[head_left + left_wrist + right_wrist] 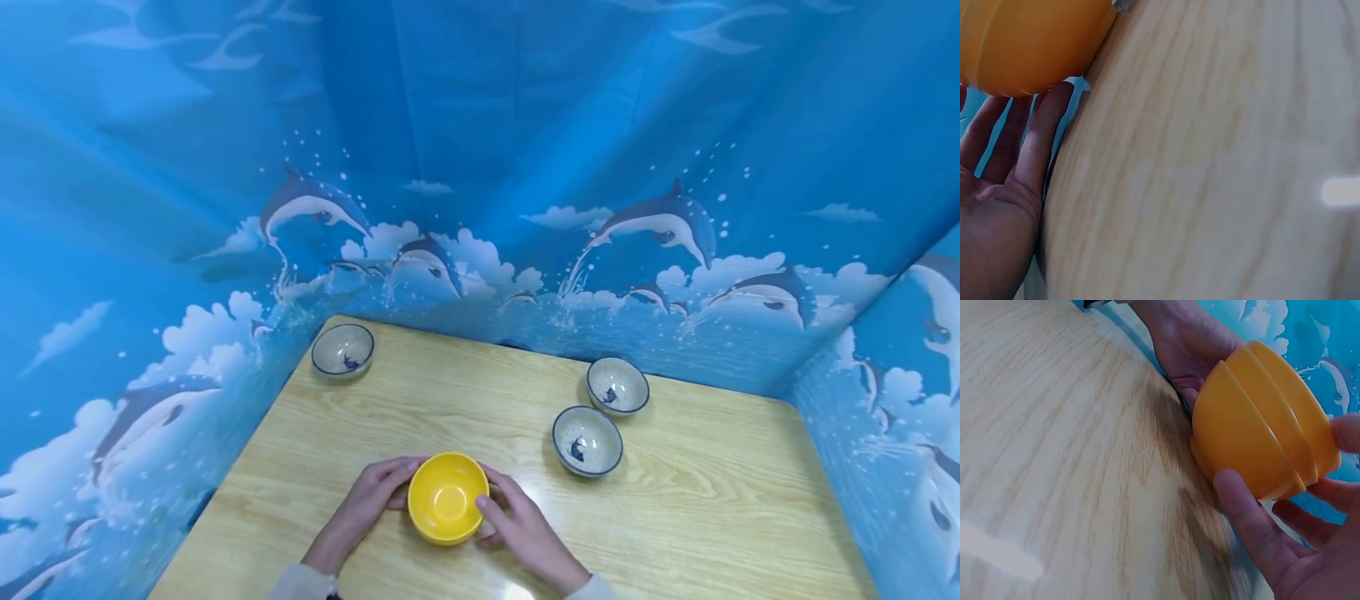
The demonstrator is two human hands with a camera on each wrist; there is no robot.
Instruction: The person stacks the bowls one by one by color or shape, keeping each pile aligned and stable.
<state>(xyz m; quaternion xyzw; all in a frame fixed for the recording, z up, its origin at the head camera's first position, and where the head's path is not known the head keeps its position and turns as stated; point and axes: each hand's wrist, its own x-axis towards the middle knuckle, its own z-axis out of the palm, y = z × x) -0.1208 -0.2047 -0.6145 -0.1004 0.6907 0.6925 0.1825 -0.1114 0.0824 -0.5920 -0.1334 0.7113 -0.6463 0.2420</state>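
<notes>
A stack of nested yellow bowls (448, 500) stands on the wooden table near its front; their layered rims show in the right wrist view on the yellow bowls (1247, 425). My right hand (521, 525) grips the stack from the right, thumb over the rim and fingers along the side. On the other side, my left hand (371, 498) touches the stack with fairly straight fingers (1038, 137), fingertips right at the bowl wall. From the head view, only the top bowl's inside shows, with nothing in it.
Two pale bowls with dark blue rims, a nearer bowl (587, 442) and a farther bowl (617, 386), stand close together right of the stack. A similar bowl (342, 350) is at the table's far left corner. A blue dolphin-print curtain (480, 167) surrounds the wooden table (712, 492).
</notes>
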